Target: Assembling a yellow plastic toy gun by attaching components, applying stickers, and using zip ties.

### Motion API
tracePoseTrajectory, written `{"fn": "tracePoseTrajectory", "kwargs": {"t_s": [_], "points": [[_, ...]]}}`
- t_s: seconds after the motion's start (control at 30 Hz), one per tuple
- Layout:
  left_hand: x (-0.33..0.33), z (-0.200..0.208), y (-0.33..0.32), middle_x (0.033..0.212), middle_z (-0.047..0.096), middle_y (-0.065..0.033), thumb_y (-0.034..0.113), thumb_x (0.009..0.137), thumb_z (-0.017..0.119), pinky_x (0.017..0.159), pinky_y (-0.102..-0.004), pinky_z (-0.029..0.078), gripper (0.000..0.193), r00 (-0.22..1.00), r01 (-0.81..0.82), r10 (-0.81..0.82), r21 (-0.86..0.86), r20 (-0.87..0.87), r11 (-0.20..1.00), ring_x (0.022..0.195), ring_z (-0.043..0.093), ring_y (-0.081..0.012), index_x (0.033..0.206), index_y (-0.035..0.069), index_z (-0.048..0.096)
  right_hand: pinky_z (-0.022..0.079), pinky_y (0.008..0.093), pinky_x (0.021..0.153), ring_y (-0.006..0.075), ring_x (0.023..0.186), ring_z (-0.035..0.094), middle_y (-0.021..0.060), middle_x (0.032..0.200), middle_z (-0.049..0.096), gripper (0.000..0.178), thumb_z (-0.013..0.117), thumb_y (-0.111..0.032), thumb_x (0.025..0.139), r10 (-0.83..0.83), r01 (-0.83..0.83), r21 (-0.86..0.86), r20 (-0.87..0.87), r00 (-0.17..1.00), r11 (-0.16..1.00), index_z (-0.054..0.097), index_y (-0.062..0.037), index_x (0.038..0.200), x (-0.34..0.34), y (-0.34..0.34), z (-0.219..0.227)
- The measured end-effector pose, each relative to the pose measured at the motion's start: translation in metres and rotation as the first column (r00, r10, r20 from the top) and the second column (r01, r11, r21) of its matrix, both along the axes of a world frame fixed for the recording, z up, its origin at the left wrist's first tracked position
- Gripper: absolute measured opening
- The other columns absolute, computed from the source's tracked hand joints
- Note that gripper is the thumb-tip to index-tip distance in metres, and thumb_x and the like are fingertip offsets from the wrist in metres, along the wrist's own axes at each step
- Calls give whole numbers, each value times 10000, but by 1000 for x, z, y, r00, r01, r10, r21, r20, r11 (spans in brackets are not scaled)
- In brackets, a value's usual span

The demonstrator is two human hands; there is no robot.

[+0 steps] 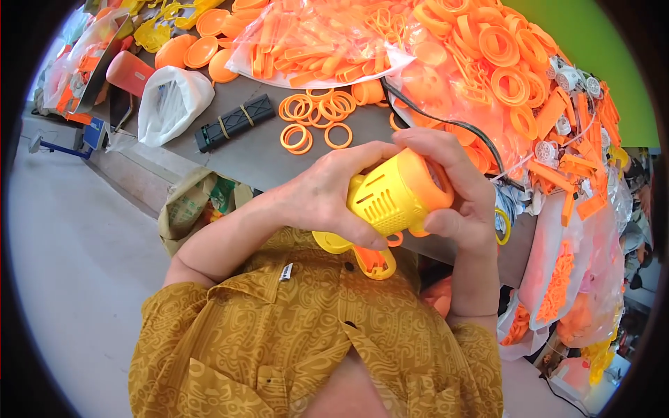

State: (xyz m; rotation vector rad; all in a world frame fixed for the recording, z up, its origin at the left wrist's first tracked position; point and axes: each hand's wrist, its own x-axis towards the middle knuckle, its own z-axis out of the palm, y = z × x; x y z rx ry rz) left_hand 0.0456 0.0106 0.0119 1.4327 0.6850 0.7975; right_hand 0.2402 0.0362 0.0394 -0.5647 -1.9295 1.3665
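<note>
Between both hands, in front of my chest, is a yellow plastic lamp-like housing (380, 202) with slots and small dots in its side. A wide orange ring (426, 182) caps its right end. My left hand (322, 189) is closed around the yellow body, thumb along the near side. Around the orange end curl the fingers of my right hand (470, 195), thumb below. Under the housing shows a yellow loop-shaped part with an orange insert (376, 262); how it joins the housing is hidden.
Several loose orange rings (339, 136) lie on the grey table (268, 157), beside a black ribbed block (235, 124) with rubber bands and a white bag (174, 104). Orange parts (498, 56) heap at the back right. A black cable (446, 120) crosses there.
</note>
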Motion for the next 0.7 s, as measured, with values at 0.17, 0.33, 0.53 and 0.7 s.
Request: {"fn": "tracePoseTrajectory", "kwargs": {"t_s": [0.17,0.33,0.53,0.7], "points": [[3,-9,-3,979,545,-107,202,518,767,771,-295,452,752,999,26,-27,16,38,1000,892,544,-175,1145,-20,415,339,326,908,239,1066,457,137,1125,488,623,658,-348,633,94,-92,37,-41,995,995,511,12,1119,6,2,-6],[4,-16,-5,968,549,-93,189,510,767,762,-293,456,734,991,63,-69,59,110,996,876,547,-169,1129,-8,424,357,346,897,267,1050,480,151,1128,491,581,653,-349,629,196,-190,81,-62,979,978,538,12,1070,4,4,-8],[5,-19,-7,973,556,-90,170,501,761,763,-291,458,740,989,93,-98,48,113,995,882,549,-168,1138,7,421,338,373,921,291,1053,482,160,1156,484,505,630,-314,658,220,-218,28,-63,974,975,550,-18,1060,8,1,-9],[3,-21,-16,978,560,-96,165,492,762,780,-298,452,735,989,90,-95,51,114,995,900,547,-173,1131,10,433,223,431,1022,320,1092,469,194,1142,502,471,546,-325,665,275,-273,-40,56,960,961,567,14,993,5,-3,-3]]}}
